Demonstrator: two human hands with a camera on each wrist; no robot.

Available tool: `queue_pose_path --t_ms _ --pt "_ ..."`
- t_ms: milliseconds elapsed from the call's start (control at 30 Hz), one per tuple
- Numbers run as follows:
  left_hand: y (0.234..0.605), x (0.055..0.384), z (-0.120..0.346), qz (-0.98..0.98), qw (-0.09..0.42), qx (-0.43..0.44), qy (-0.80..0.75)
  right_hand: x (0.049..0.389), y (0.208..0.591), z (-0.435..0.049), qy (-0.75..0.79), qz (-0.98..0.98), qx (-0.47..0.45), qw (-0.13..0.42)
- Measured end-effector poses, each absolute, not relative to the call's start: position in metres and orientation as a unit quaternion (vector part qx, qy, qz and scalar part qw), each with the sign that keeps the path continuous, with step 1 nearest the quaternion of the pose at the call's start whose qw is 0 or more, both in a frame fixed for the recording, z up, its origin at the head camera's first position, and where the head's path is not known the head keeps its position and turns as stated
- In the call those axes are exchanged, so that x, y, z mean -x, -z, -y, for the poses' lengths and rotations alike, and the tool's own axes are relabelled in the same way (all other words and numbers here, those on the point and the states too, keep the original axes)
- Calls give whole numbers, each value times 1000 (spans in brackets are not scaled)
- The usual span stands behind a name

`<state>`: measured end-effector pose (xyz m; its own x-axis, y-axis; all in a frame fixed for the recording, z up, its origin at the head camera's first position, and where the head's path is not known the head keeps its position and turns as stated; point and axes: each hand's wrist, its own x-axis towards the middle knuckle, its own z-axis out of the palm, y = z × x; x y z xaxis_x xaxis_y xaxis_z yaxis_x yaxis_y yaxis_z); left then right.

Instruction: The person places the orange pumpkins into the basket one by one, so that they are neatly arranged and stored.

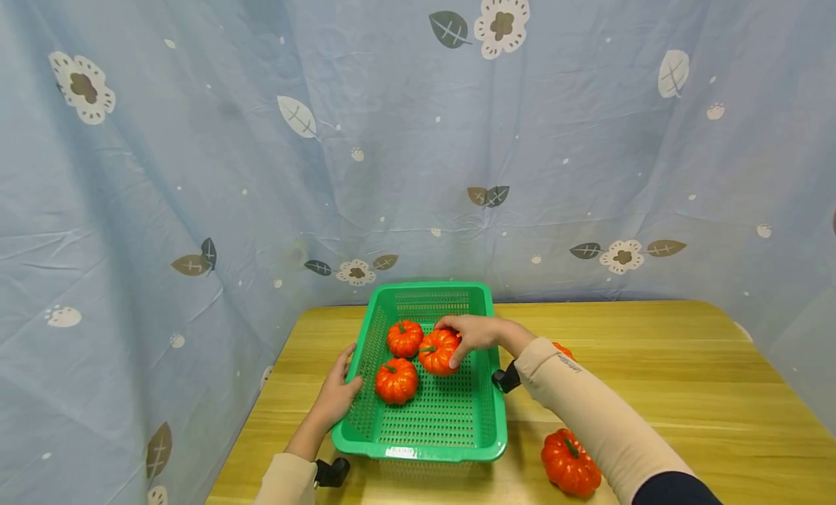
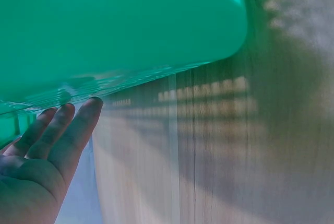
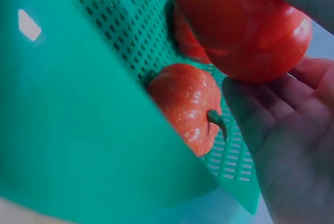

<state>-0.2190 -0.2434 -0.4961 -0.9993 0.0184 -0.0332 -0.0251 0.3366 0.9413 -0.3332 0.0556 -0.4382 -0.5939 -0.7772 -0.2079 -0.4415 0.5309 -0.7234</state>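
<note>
Now, pumpkin [image 1: 434, 354] is gripped by R hand [image 1: 480, 331] over basket [image 1: 457, 453], L hand [image 1: 337, 395] laid straight-fingered alongside; prob. placing step, gentle release needed.

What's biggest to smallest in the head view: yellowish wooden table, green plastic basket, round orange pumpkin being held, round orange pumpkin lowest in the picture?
1. Wooden table
2. Green basket
3. Held pumpkin and lowest pumpkin: unsure. The lowest looks bigger but may be nearer the camera; the right hand partly hides the other.
</note>
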Motion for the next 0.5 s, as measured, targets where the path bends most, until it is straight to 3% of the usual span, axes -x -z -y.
queue_pose_path --t_ms 500 --pt "497 219 244 -817 21 0 -576 336 443 -45 293 -847 301 327"
